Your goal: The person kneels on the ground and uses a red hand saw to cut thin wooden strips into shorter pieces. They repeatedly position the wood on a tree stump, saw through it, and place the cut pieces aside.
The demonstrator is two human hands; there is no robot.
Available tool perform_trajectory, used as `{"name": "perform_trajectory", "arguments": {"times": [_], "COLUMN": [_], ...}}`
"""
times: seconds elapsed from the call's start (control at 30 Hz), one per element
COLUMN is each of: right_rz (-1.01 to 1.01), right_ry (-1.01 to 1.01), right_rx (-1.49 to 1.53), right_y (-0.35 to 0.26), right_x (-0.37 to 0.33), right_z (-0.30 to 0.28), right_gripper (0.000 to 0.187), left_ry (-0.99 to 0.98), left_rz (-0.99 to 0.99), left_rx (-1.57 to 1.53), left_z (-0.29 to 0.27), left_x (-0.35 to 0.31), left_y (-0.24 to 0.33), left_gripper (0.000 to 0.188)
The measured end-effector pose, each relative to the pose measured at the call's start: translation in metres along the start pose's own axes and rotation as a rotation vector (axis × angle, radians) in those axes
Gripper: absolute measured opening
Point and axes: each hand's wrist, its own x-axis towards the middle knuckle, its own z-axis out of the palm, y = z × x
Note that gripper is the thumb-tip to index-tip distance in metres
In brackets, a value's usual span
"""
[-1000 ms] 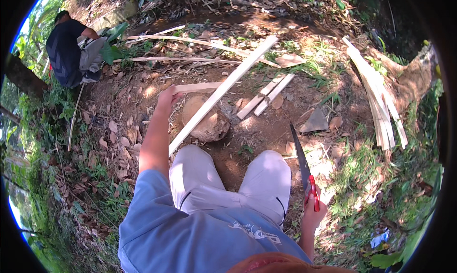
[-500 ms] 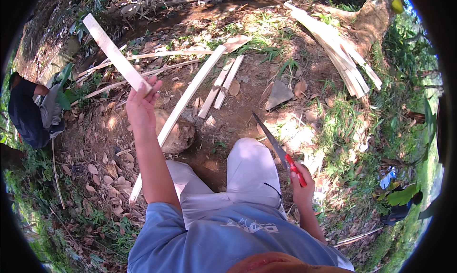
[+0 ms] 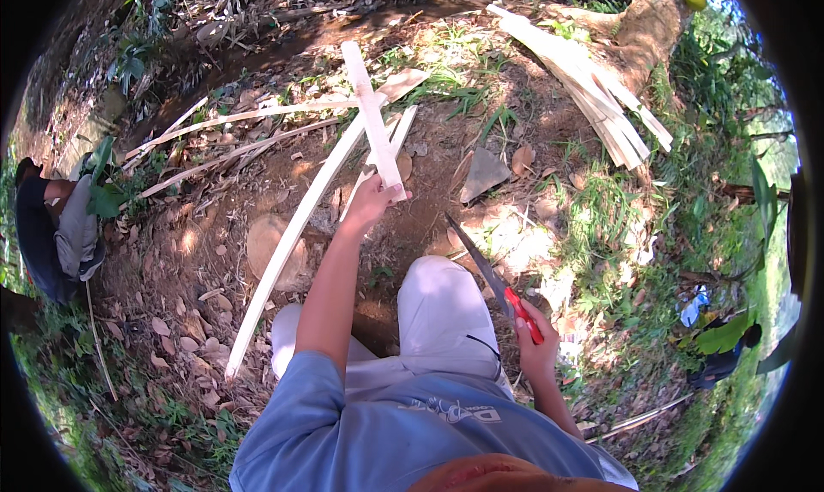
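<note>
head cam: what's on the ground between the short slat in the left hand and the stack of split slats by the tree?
In the head view, between the short slat and the stack of split slats: a flat grey stone, dry leaves, grass tufts and bare soil.

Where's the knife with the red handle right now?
In the head view, the red-handled knife is in the right hand, lower right of centre, beside the right knee, its blade pointing up-left toward the short wooden slat held in the left hand.
</note>
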Motion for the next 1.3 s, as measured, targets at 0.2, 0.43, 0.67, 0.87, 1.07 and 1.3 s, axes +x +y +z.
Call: {"name": "perform_trajectory", "arguments": {"times": [0.2,0.43,0.67,0.87,1.07,1.3], "right_rz": [0.069,0.074,0.077,0.009,0.109,-0.136], "right_ry": [0.035,0.010,-0.002,0.030,-0.029,-0.022], "right_rx": [0.040,0.017,0.007,0.128,0.111,0.234], "right_y": [-0.008,-0.015,0.002,-0.038,-0.075,-0.075], "right_x": [0.001,0.002,-0.002,0.005,0.035,0.057], "right_z": [-0.003,-0.002,-0.001,0.002,0.023,0.062], "right_gripper": [0.036,0.037,0.040,0.039,0.040,0.044], "left_ry": [-0.078,0.037,0.168,0.496,0.722,0.593], "left_rz": [-0.073,-0.041,0.063,0.416,0.213,0.351], "left_rx": [0.198,0.974,0.870,0.920,1.144,1.192], "left_z": [0.004,0.013,0.052,-0.033,-0.156,-0.156], "left_x": [0.022,0.033,-0.067,-0.152,-0.164,-0.134], "left_y": [0.005,-0.012,0.027,0.007,-0.064,-0.066], "left_gripper": [0.027,0.039,0.055,0.056,0.086,0.061]}}
